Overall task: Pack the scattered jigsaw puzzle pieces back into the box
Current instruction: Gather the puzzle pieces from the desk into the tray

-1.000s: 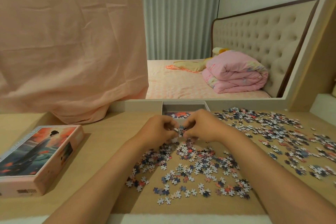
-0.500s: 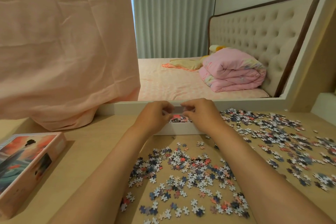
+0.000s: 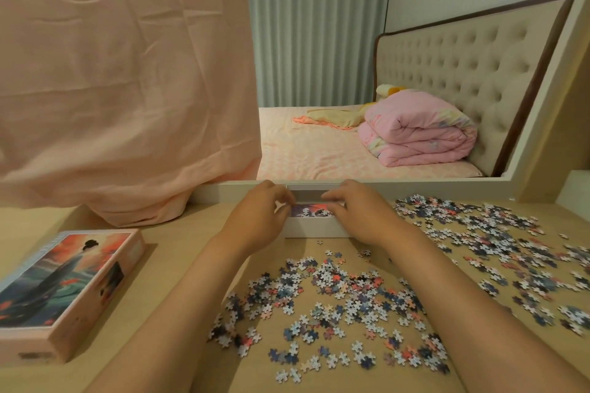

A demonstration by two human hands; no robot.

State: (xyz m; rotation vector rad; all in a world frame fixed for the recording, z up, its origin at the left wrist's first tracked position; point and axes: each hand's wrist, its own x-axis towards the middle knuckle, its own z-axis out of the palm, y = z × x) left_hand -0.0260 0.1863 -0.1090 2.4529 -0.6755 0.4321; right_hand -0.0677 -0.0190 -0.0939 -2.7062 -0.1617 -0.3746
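Our left hand (image 3: 260, 217) and right hand (image 3: 359, 212) are reaching together over the box (image 3: 314, 229), which is sitting open on the counter (image 3: 178, 265) directly under our fingertips. We are curling the left hand's fingers and pinching a pale piece (image 3: 280, 205) at the box's left rim. We are bending the right hand's fingers down over the right rim, and we cannot tell whether they are holding anything. Between the two hands, packed pieces (image 3: 311, 210) in purple and orange are showing inside the box.

Loose pieces (image 3: 335, 303) are lying scattered nearer to us than the hands, between our forearms. A wider spread (image 3: 498, 242) is stretching away to the right of the right hand. A few strays (image 3: 332, 254) are lying just on our side of the box's front wall.

Well to the left of the left hand and nearer to us, the lid (image 3: 64, 290) is lying face up, showing a figure against an orange sky. A pink cloth (image 3: 127, 89) is hanging beyond and to the left of the left hand, its hem resting on the counter. Beyond both hands we are seeing a bed (image 3: 319, 153) with a folded quilt (image 3: 421, 134) lying against a tufted headboard (image 3: 463, 67).
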